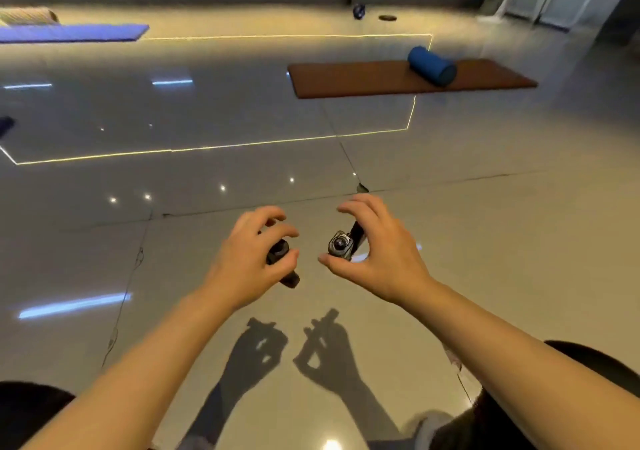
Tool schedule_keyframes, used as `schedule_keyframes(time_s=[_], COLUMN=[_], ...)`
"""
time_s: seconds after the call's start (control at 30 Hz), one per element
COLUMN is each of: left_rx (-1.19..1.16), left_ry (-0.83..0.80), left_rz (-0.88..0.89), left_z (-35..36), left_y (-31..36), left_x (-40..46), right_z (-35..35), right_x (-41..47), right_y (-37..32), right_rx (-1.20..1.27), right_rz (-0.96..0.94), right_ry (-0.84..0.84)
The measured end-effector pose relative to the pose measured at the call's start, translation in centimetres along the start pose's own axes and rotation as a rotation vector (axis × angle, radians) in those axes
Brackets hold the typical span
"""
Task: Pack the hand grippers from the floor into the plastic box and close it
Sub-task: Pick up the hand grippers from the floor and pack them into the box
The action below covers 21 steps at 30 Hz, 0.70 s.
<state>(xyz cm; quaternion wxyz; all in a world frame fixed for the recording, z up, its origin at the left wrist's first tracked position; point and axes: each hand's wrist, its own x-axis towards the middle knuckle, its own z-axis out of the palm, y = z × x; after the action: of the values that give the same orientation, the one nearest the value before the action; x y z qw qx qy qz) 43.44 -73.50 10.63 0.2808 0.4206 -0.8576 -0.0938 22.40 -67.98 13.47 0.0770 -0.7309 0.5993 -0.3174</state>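
Left hand: I see it curled round a black hand gripper, held above the floor.
Right hand: fingers arched, thumb and fingertips pinching a second hand gripper.
Background: brown mat with blue roller.

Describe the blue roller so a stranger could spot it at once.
Look at the brown mat lying on the glossy tiled floor in the upper right. The blue roller lies on its right part, a short, thick cylinder on its side. It is the only thing on that mat.
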Motion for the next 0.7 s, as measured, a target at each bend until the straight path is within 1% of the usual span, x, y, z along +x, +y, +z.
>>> schedule_keyframes(time_s=[0.13, 0.17, 0.23, 0.3, 0.37, 0.43, 0.5, 0.7], left_rx=[0.076, 0.081, 0.063, 0.076, 0.142, 0.186, 0.169, 0.074], left_ry=[0.058, 0.075, 0.064, -0.008, -0.049, -0.019, 0.006, -0.035], left_rz=[0.127, 0.129, 0.079, 0.033, 0.065, 0.116, 0.13, 0.142], left_z=[-7.2, -8.0, -8.8, -8.6, -8.2, -8.1, -8.0, -5.6], left_y=[2.4, 2.4, 2.2, 2.4, 3.1, 3.8, 4.0, 5.4], left_x=[0.1, -0.4, -1.2, -1.2, -0.7, -0.3, 0.1, 1.6], right_z=[-3.8, -3.9, -3.6, -2.9, -2.6, -2.8, -3.3, -5.8], right_x=[1.0, 1.0, 0.7, 0.9, 1.6, 2.3, 2.7, 1.5], right_y=[-2.4, -2.6, -2.8, -2.9, -2.8, -2.7, -2.5, -2.1], right_rx=[0.218, 0.27, 0.346, 0.369, 0.39, 0.399, 0.396, 0.292], right_rz=[-0.033, -0.014, 0.057, 0.165, 0.247, 0.26, 0.258, 0.242], right_ry=[0.205, 0.247, 0.308, 0.325, 0.316, 0.317, 0.32, 0.338])
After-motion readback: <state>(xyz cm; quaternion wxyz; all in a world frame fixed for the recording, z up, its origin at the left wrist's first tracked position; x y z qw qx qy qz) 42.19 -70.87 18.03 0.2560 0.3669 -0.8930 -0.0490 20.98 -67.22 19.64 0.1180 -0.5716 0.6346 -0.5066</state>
